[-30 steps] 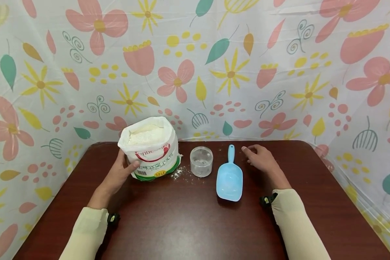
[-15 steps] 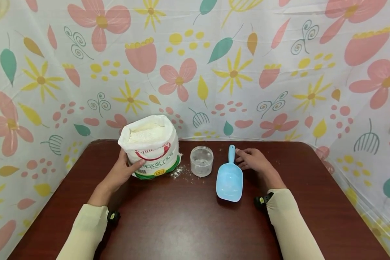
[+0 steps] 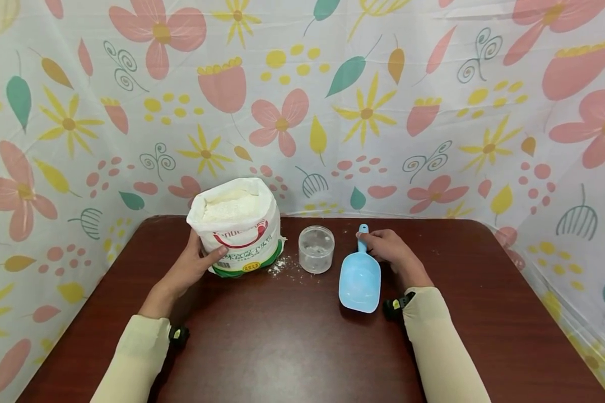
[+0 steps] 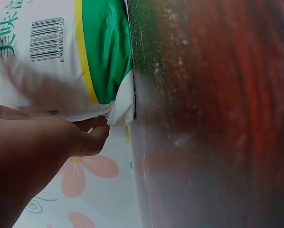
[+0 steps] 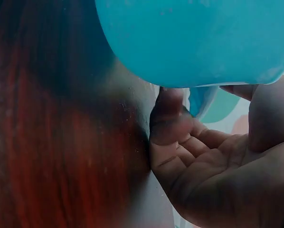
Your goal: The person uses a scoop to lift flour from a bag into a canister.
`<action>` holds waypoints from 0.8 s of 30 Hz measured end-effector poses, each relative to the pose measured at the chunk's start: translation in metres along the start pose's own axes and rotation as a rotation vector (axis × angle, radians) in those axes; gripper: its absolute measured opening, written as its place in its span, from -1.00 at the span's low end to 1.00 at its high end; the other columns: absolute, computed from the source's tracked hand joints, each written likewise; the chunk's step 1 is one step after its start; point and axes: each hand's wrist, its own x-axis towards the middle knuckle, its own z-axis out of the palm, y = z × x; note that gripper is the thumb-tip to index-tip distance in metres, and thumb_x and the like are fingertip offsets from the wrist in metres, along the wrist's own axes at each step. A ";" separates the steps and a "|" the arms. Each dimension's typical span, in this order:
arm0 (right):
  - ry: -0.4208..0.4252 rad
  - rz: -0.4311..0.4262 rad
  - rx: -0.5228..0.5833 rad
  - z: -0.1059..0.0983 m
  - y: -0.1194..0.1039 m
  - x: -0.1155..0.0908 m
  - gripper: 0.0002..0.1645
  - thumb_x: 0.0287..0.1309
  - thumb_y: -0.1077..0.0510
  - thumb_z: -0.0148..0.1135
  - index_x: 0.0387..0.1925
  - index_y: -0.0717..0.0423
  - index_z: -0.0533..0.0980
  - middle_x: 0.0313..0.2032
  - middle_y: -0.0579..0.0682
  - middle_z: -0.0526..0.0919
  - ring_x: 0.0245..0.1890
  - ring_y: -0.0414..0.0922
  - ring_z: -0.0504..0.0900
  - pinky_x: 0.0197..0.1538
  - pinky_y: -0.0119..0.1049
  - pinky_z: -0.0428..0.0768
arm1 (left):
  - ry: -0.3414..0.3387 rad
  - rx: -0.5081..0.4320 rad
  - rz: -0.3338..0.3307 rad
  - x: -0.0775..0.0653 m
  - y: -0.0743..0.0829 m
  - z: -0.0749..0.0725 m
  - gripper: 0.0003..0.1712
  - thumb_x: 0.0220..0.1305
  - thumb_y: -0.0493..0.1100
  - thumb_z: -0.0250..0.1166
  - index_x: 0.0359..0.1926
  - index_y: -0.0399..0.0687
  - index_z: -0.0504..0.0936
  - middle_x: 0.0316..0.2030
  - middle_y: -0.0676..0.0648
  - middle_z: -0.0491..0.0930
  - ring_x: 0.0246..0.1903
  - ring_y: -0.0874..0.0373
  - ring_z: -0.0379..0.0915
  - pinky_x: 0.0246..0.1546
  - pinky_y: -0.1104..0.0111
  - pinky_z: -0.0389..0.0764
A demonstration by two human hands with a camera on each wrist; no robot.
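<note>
On the dark red counter [image 3: 302, 347] the left hand [image 3: 191, 267] grips the side of the open flour bag [image 3: 237, 226], apparently to steady it upright. Just beside the bag stands a clear jar [image 3: 316, 249], then the blue scoop [image 3: 360, 275] lying flat, bowl up. The right hand [image 3: 390, 250] curls its fingers about the scoop's handle, though the wrist view is too close to show how firmly.

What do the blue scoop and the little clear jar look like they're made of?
The blue scoop looks like smooth moulded plastic: uniform pastel colour, soft sheen. The clear jar is see-through with a dusty inside, probably plastic, though glass can't be ruled out.
</note>
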 end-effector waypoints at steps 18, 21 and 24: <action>-0.083 0.003 0.189 -0.008 0.003 0.001 -0.34 0.49 -0.18 0.27 0.16 0.36 0.48 -0.33 0.01 0.65 -0.37 -0.17 0.65 -0.29 -0.34 0.67 | -0.034 0.047 -0.077 -0.001 0.000 -0.003 0.04 0.51 -0.05 0.36 0.60 0.28 -0.25 0.48 -0.15 0.18 0.51 -0.14 0.04 0.47 -0.30 0.07; -0.083 0.009 0.222 -0.008 0.004 0.002 -0.36 0.48 -0.15 0.29 0.15 0.37 0.48 -0.34 0.00 0.65 -0.37 -0.18 0.67 -0.26 -0.34 0.70 | -0.044 0.049 -0.078 -0.001 -0.001 -0.004 0.05 0.50 -0.06 0.37 0.60 0.28 -0.26 0.48 -0.17 0.17 0.52 -0.15 0.01 0.47 -0.31 0.05; -0.081 0.017 0.239 -0.008 0.005 0.003 -0.34 0.47 -0.14 0.30 0.17 0.39 0.47 -0.33 0.00 0.65 -0.35 -0.18 0.69 -0.22 -0.33 0.73 | -0.045 0.057 -0.080 -0.002 -0.003 -0.005 0.06 0.51 -0.07 0.37 0.60 0.28 -0.28 0.48 -0.18 0.16 0.52 -0.16 -0.01 0.46 -0.31 0.04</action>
